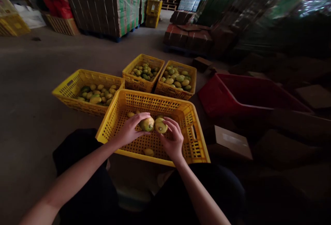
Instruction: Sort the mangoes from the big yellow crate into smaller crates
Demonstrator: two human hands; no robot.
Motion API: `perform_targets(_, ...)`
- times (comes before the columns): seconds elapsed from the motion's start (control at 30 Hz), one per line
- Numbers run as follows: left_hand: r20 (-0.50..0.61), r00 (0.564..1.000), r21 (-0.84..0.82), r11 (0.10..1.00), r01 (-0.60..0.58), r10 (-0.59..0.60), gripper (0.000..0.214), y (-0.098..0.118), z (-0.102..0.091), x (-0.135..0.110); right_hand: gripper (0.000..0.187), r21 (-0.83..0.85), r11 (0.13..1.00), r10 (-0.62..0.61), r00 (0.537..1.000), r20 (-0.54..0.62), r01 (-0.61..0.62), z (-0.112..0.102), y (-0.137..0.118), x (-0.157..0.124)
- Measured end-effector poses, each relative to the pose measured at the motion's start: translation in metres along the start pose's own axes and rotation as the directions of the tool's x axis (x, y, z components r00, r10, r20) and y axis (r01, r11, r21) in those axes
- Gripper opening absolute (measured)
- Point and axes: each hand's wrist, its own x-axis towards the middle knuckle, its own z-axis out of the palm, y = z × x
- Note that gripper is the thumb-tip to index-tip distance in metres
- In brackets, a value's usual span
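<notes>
My left hand (130, 131) is closed around a mottled green and orange-yellow papaya (147, 125), its stem end facing me. Fingers of my right hand (173, 138) grip a second, yellow-green papaya (161, 127), held side by side with the first. Both hands are over the inside of the near yellow crate (152, 95), a slotted plastic one. In that crate a small yellow fruit (148, 152) lies by the near wall, and another (130, 114) shows behind my left fingers. Something greenish just behind the held papayas is mostly hidden.
Behind stand three more yellow crates with similar fruit: left (66, 92), middle (141, 84) and right (173, 92). To the right are a red bin (214, 97) and a cardboard box (231, 140). Wrapped pallet stacks (103, 7) and brown cartons (187, 37) stand farther back.
</notes>
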Motion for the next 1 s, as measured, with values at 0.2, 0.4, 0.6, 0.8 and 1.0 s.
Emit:
perform_targets(0.2,-0.012,1.0,-0.017,1.0,-0.012,0.012,0.057,-0.003,0.001,0.0,0.047,-0.014,1.0,-0.016,1.0,0.0,0.016,-0.001,0.0,0.0)
perform_targets(0.4,0.007,0.998,-0.083,0.994,0.064,-0.064,0.056,0.0,0.0,0.0,0.041,0.036,0.998,0.048,0.999,-0.003,-0.048,0.0,-0.002,0.0)
perform_targets(0.6,0.154,0.853,-0.286,0.804,0.521,-0.498,0.059,0.002,-0.003,0.006,0.049,0.266,0.873,0.409,0.911,0.056,-0.409,0.003,-0.013,0.004)
perform_targets(0.8,0.542,0.32,-0.423,0.077,0.903,-0.777,0.065,-0.004,0.006,0.008,0.042,0.404,0.314,0.771,0.479,0.42,-0.859,0.014,-0.006,0.007)
perform_targets(1.0,0.664,0.187,-0.391,-0.123,0.912,-0.724,0.065,-0.011,0.013,0.004,0.031,0.356,0.003,0.827,0.202,0.525,-0.935,0.021,0.007,0.006)
